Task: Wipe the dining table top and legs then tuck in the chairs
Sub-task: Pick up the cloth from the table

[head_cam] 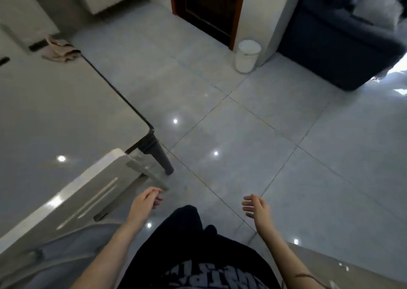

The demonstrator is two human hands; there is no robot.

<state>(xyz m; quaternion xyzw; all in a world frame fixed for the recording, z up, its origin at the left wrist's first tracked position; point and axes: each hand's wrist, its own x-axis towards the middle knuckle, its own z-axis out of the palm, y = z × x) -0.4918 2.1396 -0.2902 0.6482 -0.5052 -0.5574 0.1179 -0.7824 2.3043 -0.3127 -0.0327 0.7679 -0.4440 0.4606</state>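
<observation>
The grey glossy dining table [55,104] fills the left side, its black-edged corner and dark leg [161,159] near the middle. A beige cloth [60,50] lies crumpled at the table's far edge. A grey chair [72,198] with a white rim stands against the table's near side. My left hand [145,203] hangs just right of the chair with loosely curled fingers, holding nothing. My right hand [256,207] floats over the floor, fingers relaxed and empty.
A white waste bin [246,55] stands by the wall corner beside a dark wooden door [209,7]. A dark blue sofa [337,42] sits at the upper right. Another grey chair or surface edge [343,266] shows at the lower right. Glossy tiled floor spreads between.
</observation>
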